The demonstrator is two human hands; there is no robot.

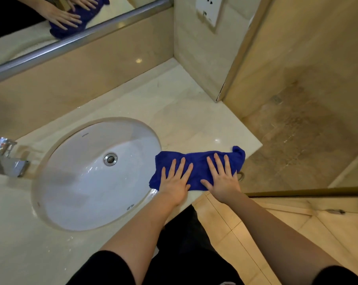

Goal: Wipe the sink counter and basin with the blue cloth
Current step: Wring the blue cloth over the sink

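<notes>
My left grip (175, 183) and right grip (223, 182) press flat, fingers straight, on the blue cloth (198, 161) at the tabletop (184, 112) near-right edge; its long axis runs left-right, basin (87, 182) nearest the left grip.

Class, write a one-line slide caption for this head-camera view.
Left hand and right hand press the blue cloth flat on the counter, right of the basin.
</notes>
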